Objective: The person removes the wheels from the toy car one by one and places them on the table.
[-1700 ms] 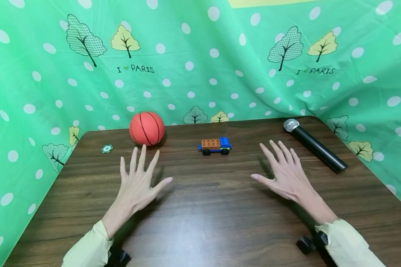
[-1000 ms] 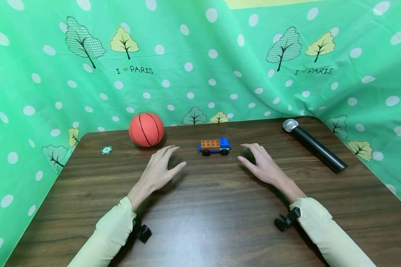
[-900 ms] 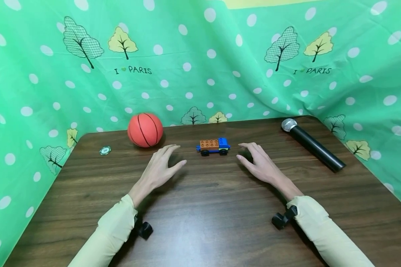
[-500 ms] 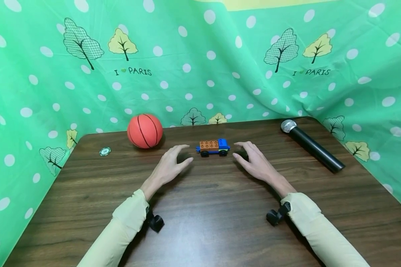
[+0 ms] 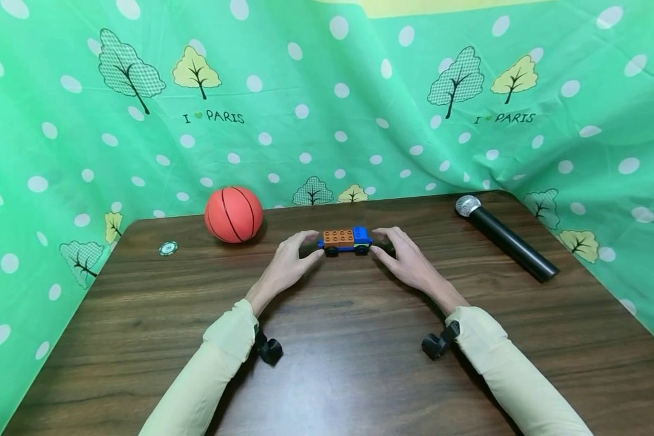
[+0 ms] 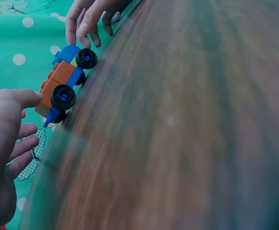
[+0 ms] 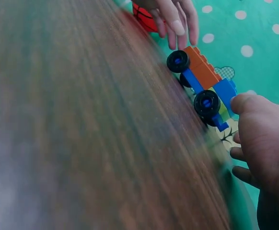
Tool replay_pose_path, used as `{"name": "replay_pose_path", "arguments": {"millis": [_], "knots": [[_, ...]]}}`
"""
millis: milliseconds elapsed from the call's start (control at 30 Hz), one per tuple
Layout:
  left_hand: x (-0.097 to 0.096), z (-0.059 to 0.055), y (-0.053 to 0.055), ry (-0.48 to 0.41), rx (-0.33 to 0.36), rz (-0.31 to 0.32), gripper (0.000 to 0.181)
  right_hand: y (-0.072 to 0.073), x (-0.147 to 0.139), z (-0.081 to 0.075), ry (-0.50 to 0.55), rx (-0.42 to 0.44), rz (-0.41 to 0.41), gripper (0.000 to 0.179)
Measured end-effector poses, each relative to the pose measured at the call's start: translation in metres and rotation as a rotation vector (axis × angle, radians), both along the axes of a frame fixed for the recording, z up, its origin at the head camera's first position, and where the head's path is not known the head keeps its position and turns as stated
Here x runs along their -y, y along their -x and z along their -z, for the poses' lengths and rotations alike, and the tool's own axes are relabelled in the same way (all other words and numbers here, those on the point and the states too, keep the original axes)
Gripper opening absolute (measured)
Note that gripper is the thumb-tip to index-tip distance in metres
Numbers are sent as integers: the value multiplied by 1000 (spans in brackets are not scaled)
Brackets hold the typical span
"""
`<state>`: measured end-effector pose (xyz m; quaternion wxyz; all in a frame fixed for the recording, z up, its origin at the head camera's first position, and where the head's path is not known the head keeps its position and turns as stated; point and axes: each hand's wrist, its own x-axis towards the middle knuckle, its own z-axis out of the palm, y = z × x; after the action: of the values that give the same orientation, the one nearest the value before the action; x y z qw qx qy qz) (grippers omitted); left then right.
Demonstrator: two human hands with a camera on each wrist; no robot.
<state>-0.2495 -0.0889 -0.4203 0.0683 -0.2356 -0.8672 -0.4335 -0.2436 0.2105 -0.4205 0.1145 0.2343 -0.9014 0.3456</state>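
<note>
Blue-and-orange truck sits wheels-down on the table, btwn both hands. L hand is at its orange end, R hand at its blue end; each is half spread, thumb parted from fingers, w/ no clear hold on anything. Progress, as judged: reach looks abt done, both hands lined up on the truck; a firm grip isn't there yet, & truck isn't lifted. Left of truck & a bit behind is the ball, farther left the chip, off to truck's right the mic; none touched, prob. not part of the work. Hard to tell: whether either thumb or any fingertip actually meets the truck; wrist views overlap them, so contact vs. tiny gap is unclear. Truck's far side is hidden, both sleeves run out of frame, chip's print is too small to read.
</note>
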Motion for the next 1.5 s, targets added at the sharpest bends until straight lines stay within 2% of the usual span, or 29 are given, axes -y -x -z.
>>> {"name": "replay_pose_path", "arguments": {"millis": [200, 467, 767, 1000, 1500], "knots": [[-8, 1, 5, -9, 13, 6, 51, 5, 8, 2, 38, -16, -14, 41], [-14, 2, 11, -10, 44, 10, 51, 10, 16, 2, 37, 0, -20, 45], [-17, 2, 16, -7, 14, 33, 47, 14, 18, 1, 39, 12, -13, 47], [-18, 3, 17, 10, -2, 12, 44, 15, 19, 3, 53, -10, -41, 46], [-17, 7, 19, 9, -40, 2, 42, 17, 23, 4, 59, -24, -40, 42]]}}
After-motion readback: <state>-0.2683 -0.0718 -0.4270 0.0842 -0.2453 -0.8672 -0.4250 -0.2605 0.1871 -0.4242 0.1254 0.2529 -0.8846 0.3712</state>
